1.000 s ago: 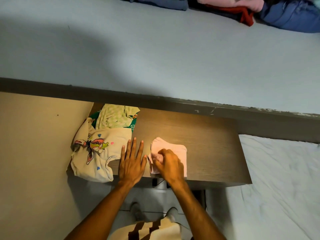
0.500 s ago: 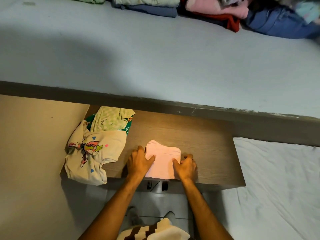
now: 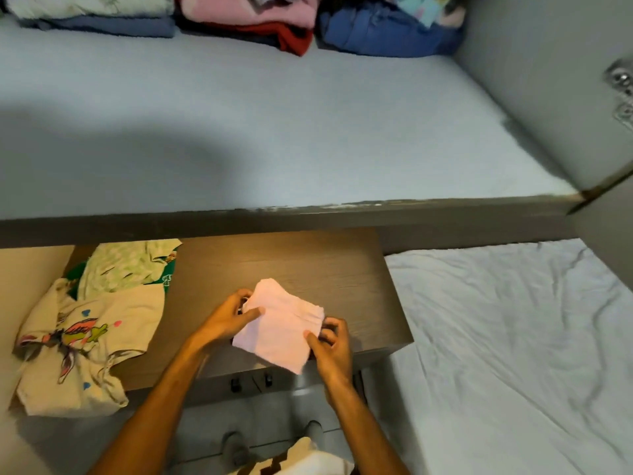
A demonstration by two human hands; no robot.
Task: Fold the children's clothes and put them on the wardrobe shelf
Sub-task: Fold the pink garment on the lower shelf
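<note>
Pink garment point(image 3: 282, 323): folded into a small, tilted rectangle and held just above the near part of the brown tabletop point(image 3: 308, 265), its near corner past the table's front edge.
Left hand point(image 3: 226, 320): closed on the garment's left edge, thumb on top, fingers tucked beneath.
Right hand point(image 3: 330, 341): pinched on the right edge near the near corner, fingers curled underneath.
Step in hand: judged to be the lift of the finished fold toward the wardrobe shelf point(image 3: 274, 132).
Doing it well: both edges are best kept gripped and the bundle held level, so the layers are not allowed to slide open.
Shelf room: a wide bare stretch lies in front of the folded stacks point(image 3: 239, 18) along the far wall.
Edges: the shelf's dark front lip point(image 3: 308, 214) must be cleared; the wardrobe side wall point(image 3: 548, 80) closes the right.
Left side: unfolded cream shirt point(image 3: 89, 344) and green garment point(image 3: 130, 265) lie well apart from the path.
Right side: white bedsheet point(image 3: 513, 337), below the table.
</note>
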